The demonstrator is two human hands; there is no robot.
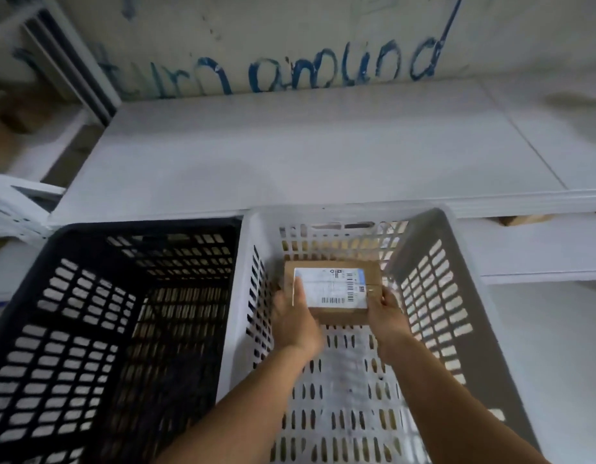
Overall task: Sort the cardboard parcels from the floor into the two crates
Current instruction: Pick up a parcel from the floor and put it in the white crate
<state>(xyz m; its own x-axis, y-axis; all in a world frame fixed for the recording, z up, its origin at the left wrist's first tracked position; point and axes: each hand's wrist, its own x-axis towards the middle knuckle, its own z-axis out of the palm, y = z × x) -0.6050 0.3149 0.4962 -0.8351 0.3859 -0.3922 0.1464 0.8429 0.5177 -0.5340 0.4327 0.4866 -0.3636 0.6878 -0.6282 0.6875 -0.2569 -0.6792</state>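
A small brown cardboard parcel [336,289] with a white barcode label on top is held inside the white slatted crate [430,289], near its far end. My left hand [294,316] grips the parcel's left edge, thumb lying on the label. On the parcel's right edge my right hand [387,311] holds on with curled fingers. Whether the parcel touches the crate floor I cannot tell. The black slatted crate [89,296] stands directly to the left, touching the white one, with nothing visible inside.
A white shelf board [289,152] runs behind both crates, below a wall with blue writing. Lower white shelves [541,246] sit at the right. Brown cardboard [18,122] shows blurred at the far left, beside a white rack frame [8,209].
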